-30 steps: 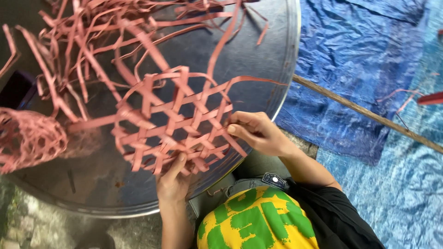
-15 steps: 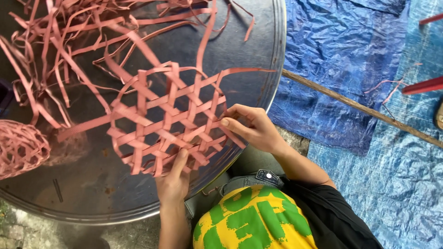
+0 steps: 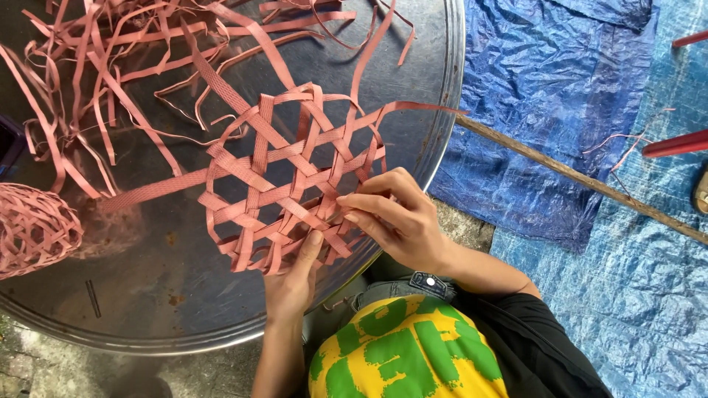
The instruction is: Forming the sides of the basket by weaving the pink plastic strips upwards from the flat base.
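Lying flat near the front edge of a round metal tabletop [image 3: 147,295] was a half-woven mat [image 3: 287,177] of salmon-pink flat strips, laced in an open hexagonal pattern, with unwoven strip ends trailing off its upper and right sides. Pressed on its lower edge was the left hand [image 3: 291,284], reaching up from below with thumb laid over the bottom strips, fingers mostly hidden beneath the weave, so spread or curled could not be told. Curled over the mat's lower right corner was the right hand [image 3: 394,221], fingertips [image 3: 346,200] drawn together and pinching a strip end at the rim of the weave. Scattered across the far and left part of the tabletop was a tangle of loose pink strips [image 3: 96,81], some curling, one long strip running from the mat toward the left. Resting at the left edge of the tabletop, well apart from the mat, was a rounded woven basket [image 3: 33,228] of the same pink strips, only partly in view. Spread over the ground to the right was a blue tarpaulin [image 3: 560,81], crossed by a long brown stick [image 3: 582,180] running diagonally. Seen at the bottom, just below the hands, was a yellow and green printed shirt front [image 3: 405,354] with a black sleeve beside it.
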